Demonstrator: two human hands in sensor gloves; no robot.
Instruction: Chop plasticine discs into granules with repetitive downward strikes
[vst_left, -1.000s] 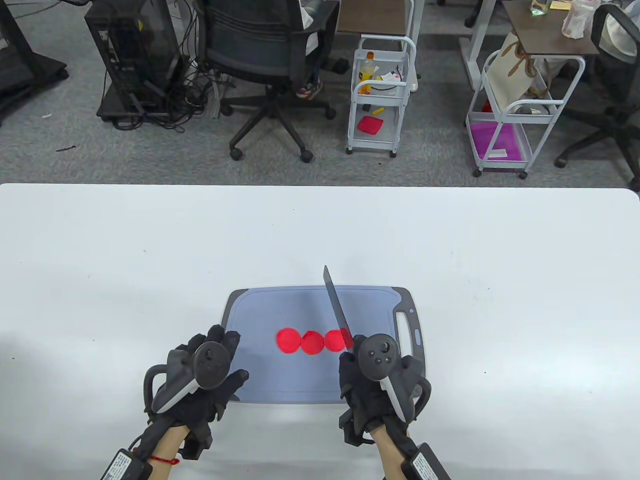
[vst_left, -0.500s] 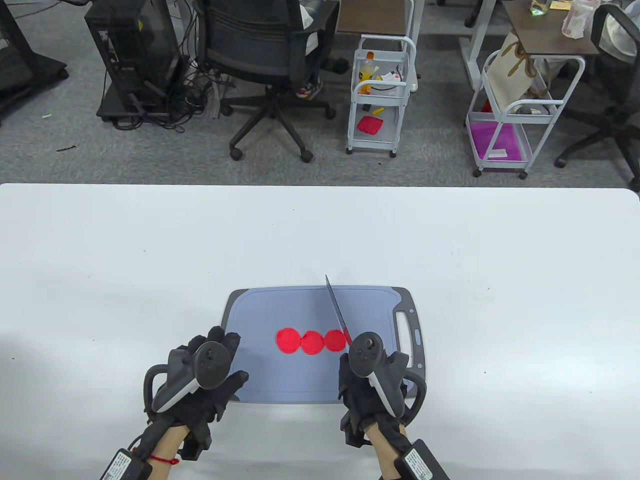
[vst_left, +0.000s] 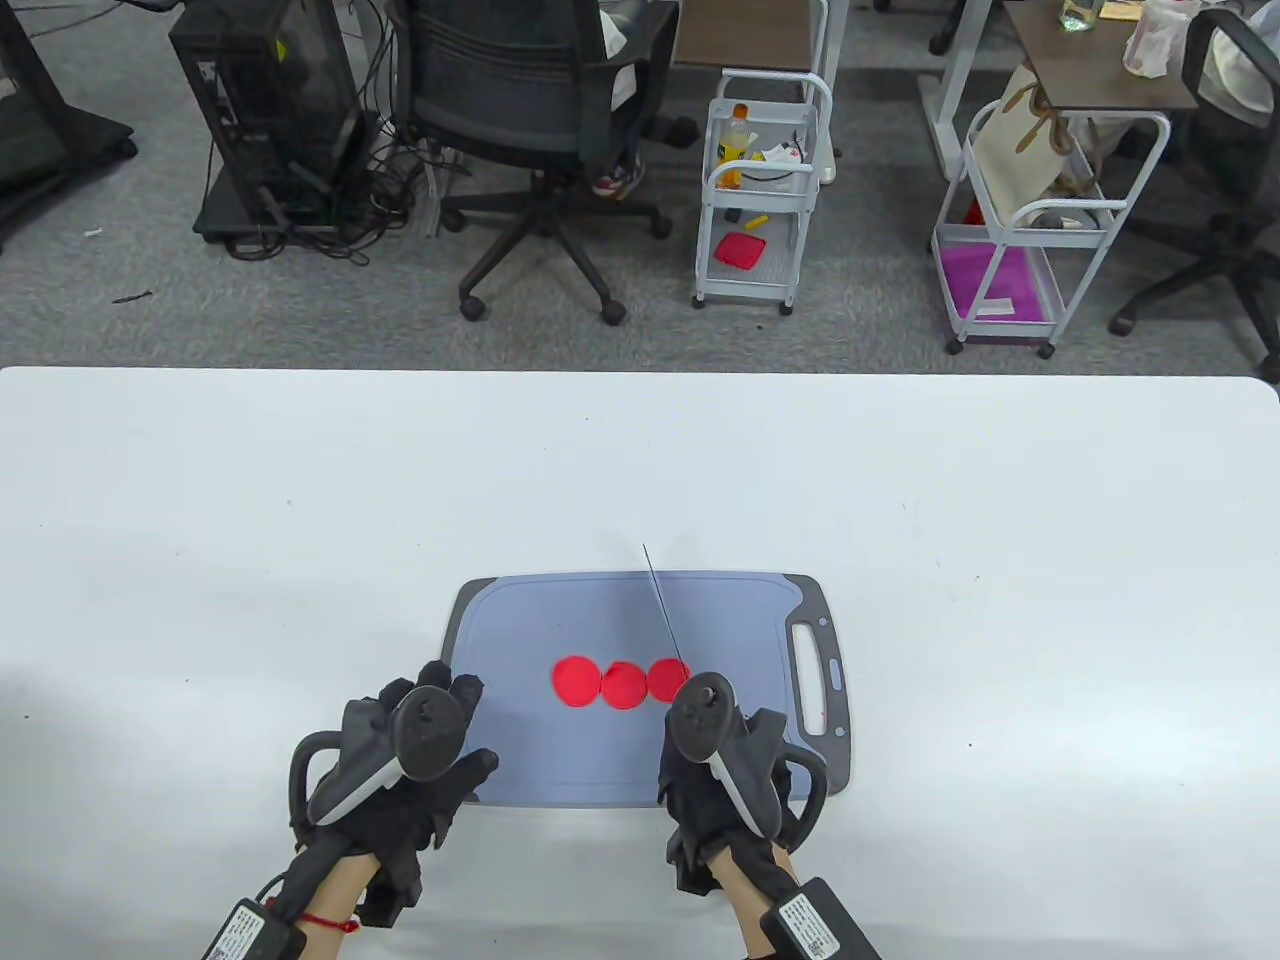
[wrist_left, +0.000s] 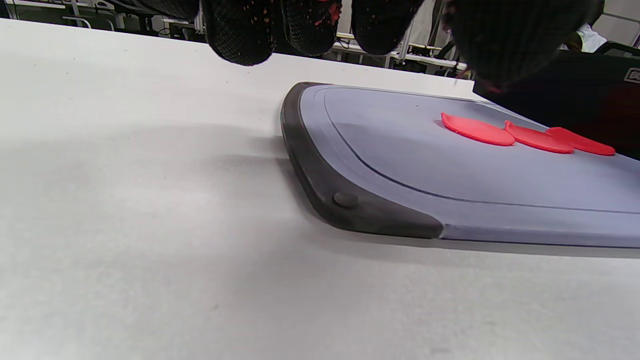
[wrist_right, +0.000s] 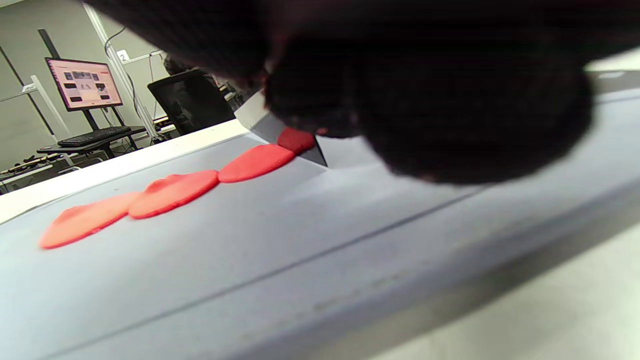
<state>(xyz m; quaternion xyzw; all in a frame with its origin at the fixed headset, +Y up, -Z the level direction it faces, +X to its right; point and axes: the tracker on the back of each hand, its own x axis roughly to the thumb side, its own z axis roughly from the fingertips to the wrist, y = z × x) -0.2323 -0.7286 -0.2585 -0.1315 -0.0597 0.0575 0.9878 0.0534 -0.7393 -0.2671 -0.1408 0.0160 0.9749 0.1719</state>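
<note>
Two fingers (wrist_right: 320, 100) pinch knife (vst_left: 662, 615).

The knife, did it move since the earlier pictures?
Yes. The right hand slid left and rolled the knife so its blade shows edge-on over the rightmost disc. The left hand, cutting board and other discs stayed put, uncut.

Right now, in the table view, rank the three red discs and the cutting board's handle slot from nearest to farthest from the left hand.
From the left hand:
1. Left disc, closest, on the board's middle-left.
2. Middle disc, next along the row.
3. Right disc, beside the knife.
4. Handle slot, farthest, at the board's right end.
</note>
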